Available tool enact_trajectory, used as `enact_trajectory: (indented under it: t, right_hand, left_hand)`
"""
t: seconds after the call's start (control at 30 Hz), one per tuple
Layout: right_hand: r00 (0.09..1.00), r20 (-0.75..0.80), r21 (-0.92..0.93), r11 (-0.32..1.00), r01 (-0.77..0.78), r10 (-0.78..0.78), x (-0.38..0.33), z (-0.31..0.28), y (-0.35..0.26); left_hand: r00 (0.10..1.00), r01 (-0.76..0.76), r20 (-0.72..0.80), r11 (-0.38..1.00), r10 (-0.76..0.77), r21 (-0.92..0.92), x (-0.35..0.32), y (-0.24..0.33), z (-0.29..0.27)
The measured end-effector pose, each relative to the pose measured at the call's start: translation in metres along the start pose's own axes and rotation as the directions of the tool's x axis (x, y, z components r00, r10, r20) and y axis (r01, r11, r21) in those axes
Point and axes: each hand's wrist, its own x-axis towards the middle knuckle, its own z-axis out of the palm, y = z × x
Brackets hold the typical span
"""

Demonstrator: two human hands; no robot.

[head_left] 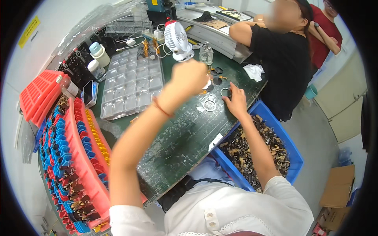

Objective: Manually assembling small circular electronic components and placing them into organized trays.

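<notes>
My left hand (189, 77) is raised over the far middle of the green table, curled into a fist. Whatever it may hold is hidden from me. To its right, my right hand (237, 103) rests low at the table's right side. Its thumb and fingers close around the edge of a small round ring (225, 93) with a dark middle. A pale ring-shaped piece (209, 106) lies flat just left of that hand. Beyond, several dark round discs (217, 80) with small orange tabs are scattered, partly behind my left fist.
A clear compartment tray (132, 84) covers the left of the table (173, 145). Red racks (87, 153) carry many coloured clips. Against the right edge is a blue bin (293, 157) of small metal parts. A white fan (176, 38) and glass jar (206, 54) stand behind; two people are beyond.
</notes>
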Motion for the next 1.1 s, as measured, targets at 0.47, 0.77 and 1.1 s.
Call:
enact_trajectory:
  t: [0.47,0.77,1.1]
  right_hand:
    - [0.863,0.262,0.486,0.831,0.269,-0.433,-0.037,-0.063,-0.04]
    - [0.984,0.17,0.319,0.948,0.003,-0.061,0.036,0.022,-0.046]
    - [0.954,0.2,0.036,0.975,0.218,-0.221,0.056,0.037,-0.077]
  left_hand:
    - [0.861,0.443,0.509,-0.484,-0.006,-0.755,-0.099,0.042,0.131]
    - [0.886,0.458,0.446,-0.403,0.131,-0.792,-0.108,0.036,0.137]
    - [0.878,0.473,0.457,-0.4,0.14,-0.785,-0.113,0.036,0.136]
